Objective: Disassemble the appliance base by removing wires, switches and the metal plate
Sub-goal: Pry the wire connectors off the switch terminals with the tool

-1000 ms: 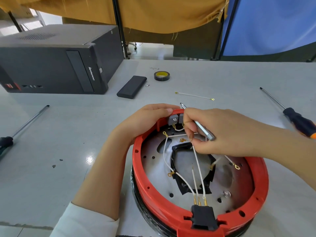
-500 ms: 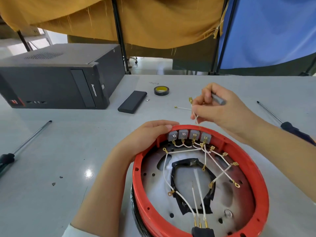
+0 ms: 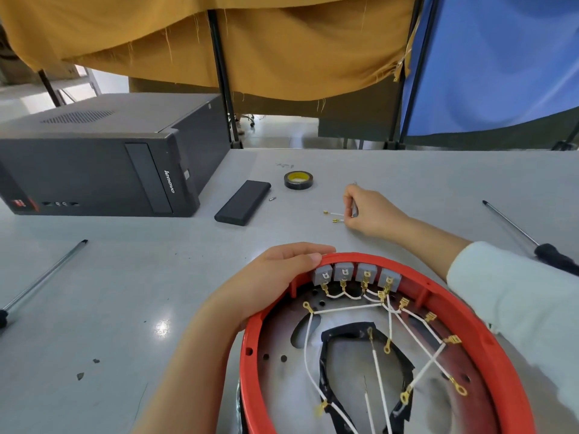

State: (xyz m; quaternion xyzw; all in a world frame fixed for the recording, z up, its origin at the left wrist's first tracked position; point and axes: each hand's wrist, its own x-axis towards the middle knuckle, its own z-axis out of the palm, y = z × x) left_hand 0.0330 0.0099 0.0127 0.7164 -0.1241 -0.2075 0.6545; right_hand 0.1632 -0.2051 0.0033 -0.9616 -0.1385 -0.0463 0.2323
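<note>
While the left hand (image 3: pixel 275 274) grips the far rim of the red appliance base (image 3: pixel 488 343), four grey switches (image 3: pixel 355 272) sit just right of its fingertips, white wires (image 3: pixel 347 307) trailing over the metal plate (image 3: pixel 282 346) below. Beyond, the right hand (image 3: pixel 368 211) rests on the table (image 3: pixel 125 292), curled around a slim metal tool (image 3: pixel 355 210), pinching a loose wire (image 3: pixel 337 220) at its left.
</note>
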